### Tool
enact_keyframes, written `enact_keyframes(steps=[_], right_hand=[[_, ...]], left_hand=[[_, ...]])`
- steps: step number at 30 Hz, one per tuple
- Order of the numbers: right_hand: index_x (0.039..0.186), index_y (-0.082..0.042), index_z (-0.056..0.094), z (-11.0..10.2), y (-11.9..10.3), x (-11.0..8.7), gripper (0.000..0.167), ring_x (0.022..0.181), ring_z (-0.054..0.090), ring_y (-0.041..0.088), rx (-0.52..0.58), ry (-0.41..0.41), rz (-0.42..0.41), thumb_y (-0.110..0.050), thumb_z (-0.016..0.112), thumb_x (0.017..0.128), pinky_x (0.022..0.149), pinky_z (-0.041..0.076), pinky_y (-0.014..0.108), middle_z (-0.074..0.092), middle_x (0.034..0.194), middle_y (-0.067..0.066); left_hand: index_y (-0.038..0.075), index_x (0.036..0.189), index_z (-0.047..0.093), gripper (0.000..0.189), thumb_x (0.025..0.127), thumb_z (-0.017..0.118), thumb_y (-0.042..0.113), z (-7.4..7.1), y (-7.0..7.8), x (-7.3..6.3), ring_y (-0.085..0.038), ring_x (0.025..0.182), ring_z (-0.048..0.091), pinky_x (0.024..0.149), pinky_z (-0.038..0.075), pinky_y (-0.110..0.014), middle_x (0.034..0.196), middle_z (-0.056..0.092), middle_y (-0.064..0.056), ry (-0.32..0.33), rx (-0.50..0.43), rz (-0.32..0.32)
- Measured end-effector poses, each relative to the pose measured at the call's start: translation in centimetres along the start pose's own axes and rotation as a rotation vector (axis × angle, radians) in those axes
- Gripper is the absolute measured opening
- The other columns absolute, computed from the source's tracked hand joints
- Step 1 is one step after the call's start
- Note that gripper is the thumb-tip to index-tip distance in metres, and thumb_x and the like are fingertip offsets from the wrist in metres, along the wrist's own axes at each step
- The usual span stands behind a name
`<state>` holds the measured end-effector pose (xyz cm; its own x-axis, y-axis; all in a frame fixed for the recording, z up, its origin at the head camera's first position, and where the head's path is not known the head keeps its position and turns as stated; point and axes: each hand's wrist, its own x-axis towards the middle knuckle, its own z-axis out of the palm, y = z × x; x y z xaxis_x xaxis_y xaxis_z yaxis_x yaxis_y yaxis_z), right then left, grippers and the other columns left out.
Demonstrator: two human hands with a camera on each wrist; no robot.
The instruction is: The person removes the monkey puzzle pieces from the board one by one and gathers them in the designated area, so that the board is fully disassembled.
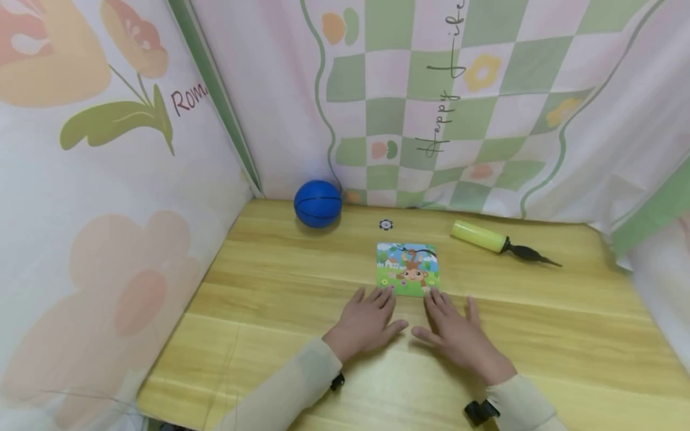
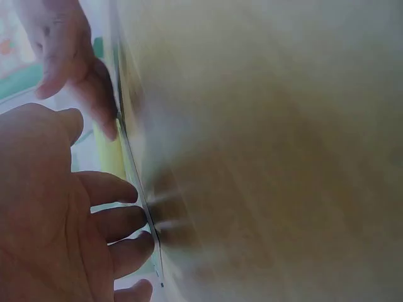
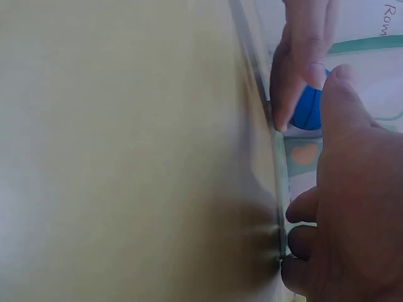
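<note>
A small square picture board (image 1: pixel 408 267) with a cartoon monkey hanging from a branch lies flat on the wooden table (image 1: pixel 269 287). My left hand (image 1: pixel 365 322) touches its near left corner with straight fingertips. At the near right corner my right hand (image 1: pixel 460 336) does the same, fingers spread and thumb pointing inward. In the left wrist view, the left hand (image 2: pixel 50 207) has its fingertips against the board's thin edge. The right wrist view shows the right hand (image 3: pixel 359 189) with its fingertips at that edge too. Neither hand grips anything.
A blue ball (image 1: pixel 318 204) sits at the back left. Behind the board lies a small black-and-white gear-shaped piece (image 1: pixel 386 225). On the right is a yellow-green hand pump (image 1: pixel 480 236) with a black nozzle. A printed curtain (image 1: pixel 442 120) hangs along the back edge.
</note>
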<state>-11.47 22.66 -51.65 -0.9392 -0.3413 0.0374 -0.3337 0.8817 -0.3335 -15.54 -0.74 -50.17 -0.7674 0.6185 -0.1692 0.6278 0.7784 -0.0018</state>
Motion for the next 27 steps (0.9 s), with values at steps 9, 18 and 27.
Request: enact_keyframes(steps=[9,18,27], right_hand=[[0.154,0.000,0.039,1.5,-2.7,-4.5,0.090,0.144,0.029,0.045,-0.110,0.045,-0.053,-0.067,0.054,0.095,0.110,-0.006,0.074,0.027,0.162,0.019],[0.147,-0.004,0.051,4.6,-5.7,-10.4,0.090,0.151,0.012,0.027,-0.150,0.094,-0.041,-0.075,0.050,0.091,0.111,-0.013,0.068,0.033,0.161,0.009],[0.149,-0.005,0.046,3.2,-6.4,-10.0,0.088,0.152,0.009,0.033,-0.129,0.148,-0.062,-0.069,0.057,0.091,0.112,-0.013,0.067,0.033,0.161,0.012]], left_hand=[[0.020,0.159,0.036,0.083,0.100,0.003,0.068,1.2,0.6,-4.6,-0.021,0.148,0.029,0.119,0.020,-0.052,0.164,0.025,0.000,0.026,-0.012,0.055],[0.018,0.154,0.046,0.079,0.103,0.012,0.067,1.7,2.7,-11.4,-0.021,0.145,0.034,0.113,0.033,-0.053,0.159,0.038,-0.003,0.011,-0.076,0.089],[0.022,0.145,0.057,0.071,0.103,0.020,0.067,1.5,3.3,-11.2,-0.025,0.138,0.044,0.114,0.028,-0.058,0.151,0.049,-0.005,0.092,-0.098,0.106]])
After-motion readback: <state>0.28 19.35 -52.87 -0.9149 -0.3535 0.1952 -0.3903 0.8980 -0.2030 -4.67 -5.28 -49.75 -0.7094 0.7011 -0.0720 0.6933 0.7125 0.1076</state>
